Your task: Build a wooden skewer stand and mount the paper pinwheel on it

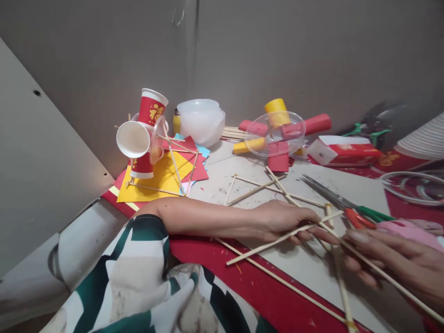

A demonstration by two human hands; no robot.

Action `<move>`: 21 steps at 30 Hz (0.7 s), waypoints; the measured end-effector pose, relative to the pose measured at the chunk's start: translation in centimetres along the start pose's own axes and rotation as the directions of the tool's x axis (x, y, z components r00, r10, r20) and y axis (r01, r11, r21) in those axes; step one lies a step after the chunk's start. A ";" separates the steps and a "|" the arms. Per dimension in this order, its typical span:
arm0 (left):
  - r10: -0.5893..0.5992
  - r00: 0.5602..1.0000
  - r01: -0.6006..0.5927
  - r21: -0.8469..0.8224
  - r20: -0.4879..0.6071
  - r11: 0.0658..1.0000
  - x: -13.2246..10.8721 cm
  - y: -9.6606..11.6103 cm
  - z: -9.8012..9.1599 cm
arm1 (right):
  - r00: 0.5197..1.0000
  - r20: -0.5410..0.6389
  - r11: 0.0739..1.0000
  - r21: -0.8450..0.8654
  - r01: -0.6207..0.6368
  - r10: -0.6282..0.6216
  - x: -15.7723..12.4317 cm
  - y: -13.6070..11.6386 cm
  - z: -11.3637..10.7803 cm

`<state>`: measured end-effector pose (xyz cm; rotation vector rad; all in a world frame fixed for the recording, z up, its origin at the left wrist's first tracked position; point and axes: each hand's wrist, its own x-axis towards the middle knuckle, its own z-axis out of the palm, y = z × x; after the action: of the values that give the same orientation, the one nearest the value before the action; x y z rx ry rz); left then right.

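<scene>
My left hand (291,219) reaches across to the right, its fingers closed around a thin wooden stick (263,248) where it crosses a second one. My right hand (395,259) comes in from the right edge and pinches that second wooden stick (391,277) between thumb and fingers. Under both hands lies a four-sided frame of wooden sticks (291,284), with yellowish bindings at its corners. Other loose sticks (255,190) lie crossed inside the frame, partly hidden by my left hand. Just beyond my right hand are open scissors (360,212) with red and green handles.
At the left, red paper cups (142,166) are joined to a stick structure (173,162) over coloured paper (159,178). Behind stand plastic bowls (201,122) and a plastic lid with paper tubes (277,155). A red-white box (347,151) and stacked cups (419,138) are at right.
</scene>
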<state>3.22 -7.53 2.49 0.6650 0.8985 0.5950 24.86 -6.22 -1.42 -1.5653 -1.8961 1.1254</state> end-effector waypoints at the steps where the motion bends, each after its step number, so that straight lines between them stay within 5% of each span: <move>1: -0.002 1.000 0.002 -0.004 -0.015 1.000 0.1 -0.1 0.0 | 0.998 0.043 0.999 0.033 -0.041 0.040 -0.1 -0.4 0.2; 8: 0.020 0.998 -0.023 -0.042 -0.060 0.999 0.7 -0.5 -0.2 | 0.950 0.260 0.939 0.249 -0.237 0.171 -0.9 -2.5 1.0; 21: 0.008 0.998 -0.006 -0.036 0.060 0.999 0.8 -1.0 -0.5 | 0.972 0.189 0.917 0.346 -0.198 0.139 -1.6 -1.9 0.9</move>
<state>3.37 -7.46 1.17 0.6506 0.8277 0.5927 23.50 -8.08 -0.16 -1.4829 -1.5486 1.6184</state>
